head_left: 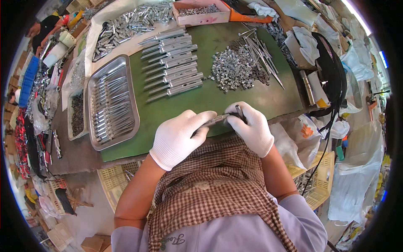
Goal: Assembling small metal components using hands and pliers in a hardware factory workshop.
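At the left of the worktop point(72, 156), a narrow bin point(78, 135) of small dark parts stands beside a steel tray point(135, 119). The tray's slender pieces lie side by side, probably so they stay sorted and easy to count; its raised rim should keep them from rolling. Right of it, thick metal parts point(174, 67) lie in a row, points leftward, apparently for easy picking up.

The left hand point(179, 136), gloved, pinches a metal rod point(216, 120) between thumb and fingers. The rod is above the mat's near edge, close to the body, likely for a steady, well-seen grip. The right hand point(252, 128), also gloved, pinches a short dark cylinder point(239, 111) that stands tilted up at the rod's right end; fingers hide whether the two touch. Far beyond, small metal pieces point(231, 69) are heaped loose, with thin rods point(263, 54) fanned beside them, both seemingly within reach.

As for room, the tray's right rim leaves a bare strip before the left hand. The green mat point(168, 105) is bare between the row and the hands, and again right of the heap, up to its right edge near a brass-coloured cylinder point(307, 87).
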### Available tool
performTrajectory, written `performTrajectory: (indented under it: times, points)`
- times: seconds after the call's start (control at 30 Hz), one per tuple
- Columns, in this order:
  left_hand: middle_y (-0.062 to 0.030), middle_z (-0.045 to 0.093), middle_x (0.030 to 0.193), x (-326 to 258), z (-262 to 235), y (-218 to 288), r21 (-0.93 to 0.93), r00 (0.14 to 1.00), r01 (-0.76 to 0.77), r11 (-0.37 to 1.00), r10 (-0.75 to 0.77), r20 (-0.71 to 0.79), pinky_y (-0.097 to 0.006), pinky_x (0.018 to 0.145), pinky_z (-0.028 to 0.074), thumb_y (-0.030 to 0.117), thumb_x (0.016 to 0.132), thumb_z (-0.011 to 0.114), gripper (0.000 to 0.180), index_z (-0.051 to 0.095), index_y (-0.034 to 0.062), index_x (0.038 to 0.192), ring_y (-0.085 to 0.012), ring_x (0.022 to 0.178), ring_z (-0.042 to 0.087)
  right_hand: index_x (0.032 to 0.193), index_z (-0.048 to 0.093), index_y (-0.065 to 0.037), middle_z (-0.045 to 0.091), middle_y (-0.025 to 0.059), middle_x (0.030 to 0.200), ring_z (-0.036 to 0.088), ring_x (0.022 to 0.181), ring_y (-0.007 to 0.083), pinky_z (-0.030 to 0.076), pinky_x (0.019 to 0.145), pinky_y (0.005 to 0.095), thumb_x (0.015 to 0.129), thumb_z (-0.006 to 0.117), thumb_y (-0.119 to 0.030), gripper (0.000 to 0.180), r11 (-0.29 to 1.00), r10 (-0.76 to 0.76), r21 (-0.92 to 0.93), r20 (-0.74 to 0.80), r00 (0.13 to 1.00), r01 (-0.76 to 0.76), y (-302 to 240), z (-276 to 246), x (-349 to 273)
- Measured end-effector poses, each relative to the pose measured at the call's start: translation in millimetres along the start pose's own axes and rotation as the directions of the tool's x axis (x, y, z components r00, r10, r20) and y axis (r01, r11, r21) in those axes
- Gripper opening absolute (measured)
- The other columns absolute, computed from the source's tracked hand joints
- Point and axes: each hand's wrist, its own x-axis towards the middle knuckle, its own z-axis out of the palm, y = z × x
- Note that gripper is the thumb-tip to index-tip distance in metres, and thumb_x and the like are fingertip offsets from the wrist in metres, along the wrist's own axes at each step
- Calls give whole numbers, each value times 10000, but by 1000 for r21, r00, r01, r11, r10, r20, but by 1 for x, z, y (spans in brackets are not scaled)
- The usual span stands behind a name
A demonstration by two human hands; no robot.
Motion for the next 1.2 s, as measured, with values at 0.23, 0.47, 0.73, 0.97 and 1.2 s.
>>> performTrajectory:
  times: [0.23, 0.47, 0.73, 0.97, 1.2]
  points:
    - [-37, 605, 755, 6, 5, 2, 2, 999, -12, 1000, 12, -51, -325, 583, 509, 102, 799, 699, 299, 697, 208, 1079, -216, 631, 623, 1051, 633, -4, 670, 94, 898, 639, 808, 178, 509, 788, 293, 862, 652, -51, 196, 999, -27, 27, -15, 1000, 27, 6, -3, 3]
    - [-30, 593, 738, 6, 9, 5, 111, 999, 13, 994, -8, -46, -334, 554, 488, 135, 808, 692, 253, 694, 222, 1046, -217, 614, 612, 982, 679, 5, 623, 20, 860, 537, 767, 74, 464, 718, 245, 844, 654, -19, 143, 974, -164, -184, -192, 968, 128, 13, -17, 10]
    - [-55, 555, 777, 15, 22, 20, 323, 989, 68, 944, -106, 102, -379, 549, 493, 186, 874, 623, 171, 618, 227, 1039, -266, 625, 619, 947, 694, -112, 662, 83, 973, 662, 837, 295, 527, 727, 387, 833, 703, -194, 141, 769, -310, -630, -229, 923, 102, 30, -40, 62]
    - [-69, 573, 789, 18, 18, 20, 272, 978, 103, 957, -147, 145, -394, 536, 498, 200, 872, 616, 150, 629, 222, 1019, -277, 621, 626, 956, 672, -104, 665, 113, 913, 666, 815, 309, 526, 715, 387, 836, 698, -200, 156, 771, -329, -618, -180, 927, 153, 22, -35, 67]
    - [-66, 573, 790, 16, 20, 18, 259, 990, 70, 963, -99, 98, -392, 536, 497, 199, 857, 636, 197, 648, 208, 1053, -276, 618, 624, 927, 683, -83, 663, 109, 898, 657, 805, 316, 535, 713, 383, 788, 728, -165, 167, 895, -228, -380, 54, 972, 231, 11, -8, 18]
